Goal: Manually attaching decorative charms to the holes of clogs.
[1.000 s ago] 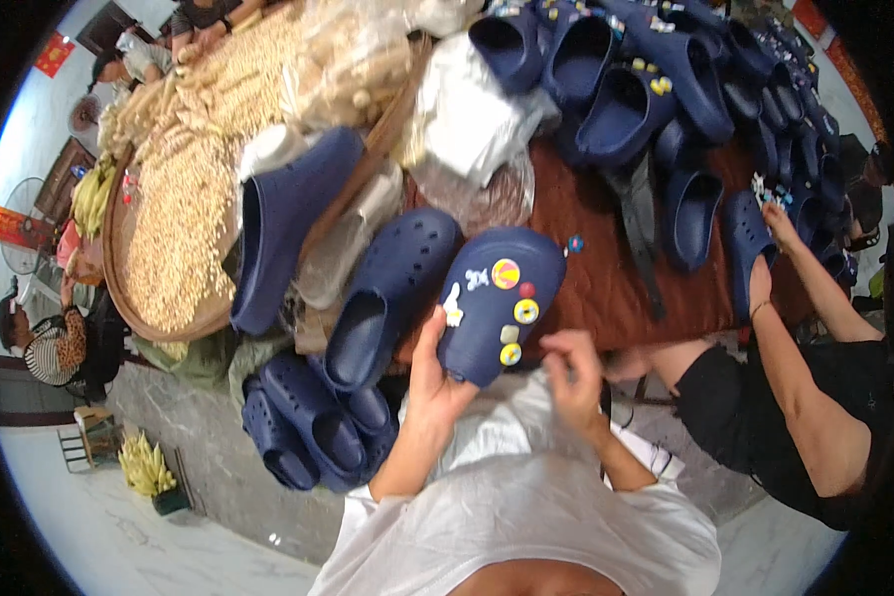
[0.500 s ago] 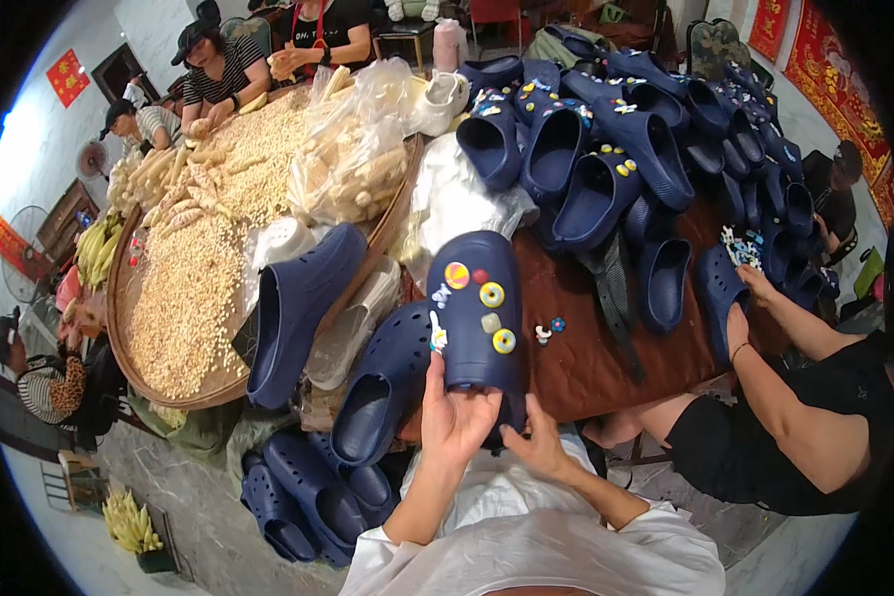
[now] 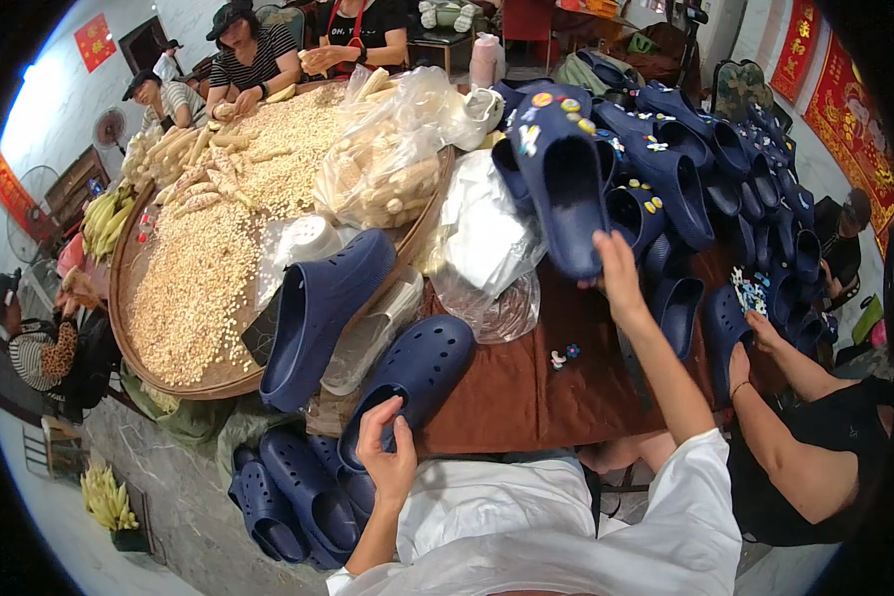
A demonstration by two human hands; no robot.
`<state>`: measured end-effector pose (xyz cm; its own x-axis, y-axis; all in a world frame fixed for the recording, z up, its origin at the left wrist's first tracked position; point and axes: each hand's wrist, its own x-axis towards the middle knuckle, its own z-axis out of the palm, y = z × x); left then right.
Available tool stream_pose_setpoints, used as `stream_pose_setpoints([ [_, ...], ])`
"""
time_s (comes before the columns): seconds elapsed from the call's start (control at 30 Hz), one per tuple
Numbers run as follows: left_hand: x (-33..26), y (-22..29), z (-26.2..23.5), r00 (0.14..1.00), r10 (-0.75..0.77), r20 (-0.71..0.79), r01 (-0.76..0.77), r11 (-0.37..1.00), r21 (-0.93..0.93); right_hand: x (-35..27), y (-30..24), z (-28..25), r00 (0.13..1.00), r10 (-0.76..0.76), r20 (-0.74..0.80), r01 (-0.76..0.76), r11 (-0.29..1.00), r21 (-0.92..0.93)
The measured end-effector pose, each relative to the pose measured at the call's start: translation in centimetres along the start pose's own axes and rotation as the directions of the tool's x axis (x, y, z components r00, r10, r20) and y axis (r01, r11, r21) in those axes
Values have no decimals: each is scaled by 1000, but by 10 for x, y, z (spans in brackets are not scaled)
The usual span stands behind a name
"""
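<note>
My right hand [image 3: 621, 283] reaches forward over the table, closed on the heel of a navy clog [image 3: 569, 194] decorated with colourful charms on its toe. This clog is held above the front of a pile of similar navy clogs [image 3: 677, 184]. Lower down, my left hand [image 3: 387, 459] has its fingers and thumb apart. It is beside the heel of a plain navy clog [image 3: 422, 368] at the table's front edge; whether it touches that clog I cannot tell. Loose charms [image 3: 564, 356], one a blue flower, lie on the brown cloth [image 3: 512, 402].
A wide round tray [image 3: 184, 395] of corn kernels fills the left, with bagged cobs [image 3: 382, 179]. Another navy clog [image 3: 320, 318] leans at its rim. More clogs [image 3: 303, 497] sit low left. At right, another person's hands [image 3: 750, 348] hold a clog and charms. Several people sit around.
My right hand has carried the decorated clog from in front of me forward and right to the pile. My left hand has let go of it and moved left toward the plain clog.
</note>
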<state>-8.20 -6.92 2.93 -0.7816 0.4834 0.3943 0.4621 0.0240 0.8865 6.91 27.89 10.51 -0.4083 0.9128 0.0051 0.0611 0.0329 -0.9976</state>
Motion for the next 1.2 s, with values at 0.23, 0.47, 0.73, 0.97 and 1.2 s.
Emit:
stream_pose_setpoints([
  [0.23,-1,-40,14,965,-237,111,235,971,35,112,-20,-5,995,84,-61,-80,995,67],
  [0.47,-6,-38,17,985,-121,123,96,977,188,148,0,16,983,-39,-181,106,919,381],
  [0.73,-5,-28,20,993,-37,108,2,951,310,96,52,40,986,-164,39,165,986,-34],
  [0.97,-9,-44,25,969,-222,109,190,951,245,9,80,82,815,-499,295,579,726,-370],
  [1.2,-18,-34,24,914,-370,167,356,928,110,-102,124,93,753,-414,512,637,653,-410],
])
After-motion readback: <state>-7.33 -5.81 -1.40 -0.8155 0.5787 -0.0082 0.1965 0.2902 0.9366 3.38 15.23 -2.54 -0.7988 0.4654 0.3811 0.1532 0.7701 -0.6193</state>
